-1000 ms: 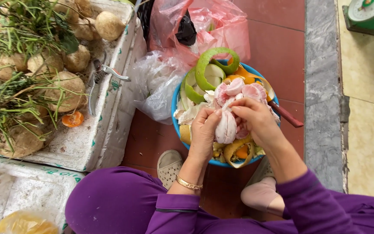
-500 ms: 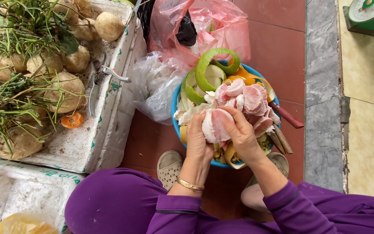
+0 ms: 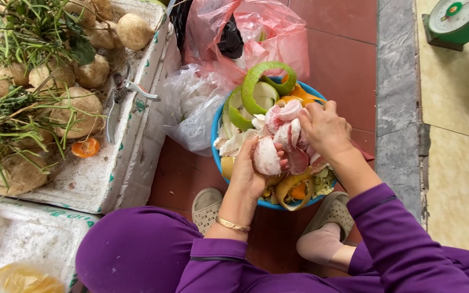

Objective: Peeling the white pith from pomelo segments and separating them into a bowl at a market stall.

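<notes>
My left hand [image 3: 252,169] cups the underside of a peeled pink pomelo [image 3: 283,138], its fingers curled around one white-skinned segment. On the fruit's right side, my right hand [image 3: 325,129] grips the pink segments and pulls at them. Both hands work over a blue bowl [image 3: 216,135] filled with curled green rind [image 3: 257,87], white pith and orange scraps. A gold bracelet sits on my left wrist. Both sleeves are purple.
A white foam box [image 3: 131,163] at left holds round pale fruits, green stalks, an orange half and a pair of shears [image 3: 119,97]. Pink and clear plastic bags [image 3: 229,49] lie behind the bowl. A green scale [image 3: 454,19] stands at top right. Another foam box lies at bottom left.
The pomelo has been pulled further apart: my right hand moved up and right onto the segments, while my left hand shifted under one loosened segment.
</notes>
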